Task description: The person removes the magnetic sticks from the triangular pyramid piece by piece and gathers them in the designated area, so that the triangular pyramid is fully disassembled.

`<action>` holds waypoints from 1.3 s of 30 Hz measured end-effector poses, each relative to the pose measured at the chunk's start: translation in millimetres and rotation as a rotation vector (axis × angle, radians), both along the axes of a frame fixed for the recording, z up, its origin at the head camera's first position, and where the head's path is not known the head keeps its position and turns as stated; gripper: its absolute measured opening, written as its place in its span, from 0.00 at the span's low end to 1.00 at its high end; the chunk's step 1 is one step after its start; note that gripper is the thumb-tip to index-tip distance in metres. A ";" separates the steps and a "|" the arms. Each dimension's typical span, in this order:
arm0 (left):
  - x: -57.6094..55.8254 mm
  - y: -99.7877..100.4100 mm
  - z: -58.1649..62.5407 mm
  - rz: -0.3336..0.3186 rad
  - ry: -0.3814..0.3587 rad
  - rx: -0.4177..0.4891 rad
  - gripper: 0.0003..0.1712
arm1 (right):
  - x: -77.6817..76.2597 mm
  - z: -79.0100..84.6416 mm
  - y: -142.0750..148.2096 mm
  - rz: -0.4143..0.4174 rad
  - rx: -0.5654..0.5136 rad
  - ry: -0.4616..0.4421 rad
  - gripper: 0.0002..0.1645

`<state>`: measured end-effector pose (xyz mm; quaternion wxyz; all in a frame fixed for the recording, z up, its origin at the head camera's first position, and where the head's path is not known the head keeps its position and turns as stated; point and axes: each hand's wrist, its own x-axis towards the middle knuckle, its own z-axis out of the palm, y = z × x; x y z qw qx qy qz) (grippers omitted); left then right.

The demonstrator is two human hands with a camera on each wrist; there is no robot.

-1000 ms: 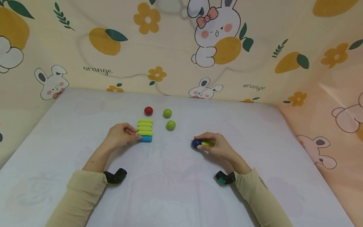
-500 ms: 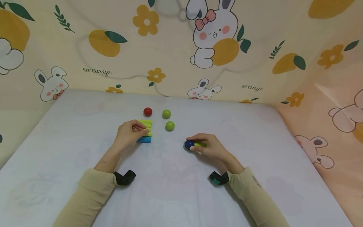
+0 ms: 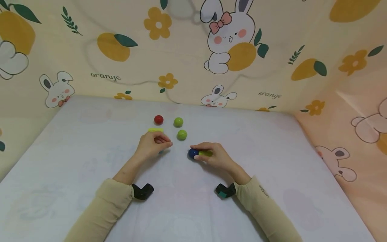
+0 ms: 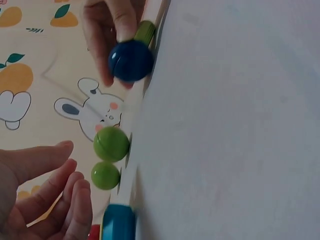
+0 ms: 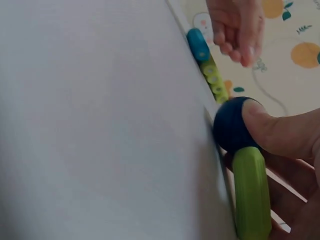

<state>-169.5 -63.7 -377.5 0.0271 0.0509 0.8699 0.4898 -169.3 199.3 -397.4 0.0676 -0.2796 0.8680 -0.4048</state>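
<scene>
In the head view my right hand (image 3: 220,157) pinches a dark blue ball (image 3: 193,153) between thumb and fingers. A lime green stick (image 5: 251,192) extends from that ball back under the palm. My left hand (image 3: 152,145) hovers over a row of sticks, its fingers loosely bent and nothing between them. Of that row, a lime green stick (image 3: 155,129) shows past the knuckles, and a blue stick (image 5: 198,45) ends the row in the right wrist view. The hand hides most of the rest from above.
Beyond the hands, two green balls (image 3: 182,134) and a red ball (image 3: 158,119) lie on the white tabletop (image 3: 181,201). A patterned cloth (image 3: 187,50) rises behind the table and along its sides. Black devices (image 3: 143,191) are strapped at both wrists.
My left hand has moved right from the blue stick's end across the row of sticks. My right hand has slid left, carrying the blue ball and its green stick.
</scene>
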 end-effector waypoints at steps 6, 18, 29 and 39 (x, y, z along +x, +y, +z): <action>0.4 12.1 -1.4 -0.051 -0.040 0.024 0.10 | 1.3 -1.4 -1.6 -0.020 0.015 -0.007 0.24; 3.8 29.6 -4.7 -0.186 -0.084 -0.008 0.12 | 1.0 -3.8 21.0 -0.060 -0.022 -0.034 0.26; 2.1 37.2 -7.8 -0.242 -0.109 -0.003 0.18 | 3.2 -3.9 40.0 -0.093 -0.002 -0.040 0.24; 0.4 42.5 -7.1 -0.308 -0.088 -0.034 0.24 | 2.2 -3.8 38.5 -0.083 -0.002 -0.042 0.19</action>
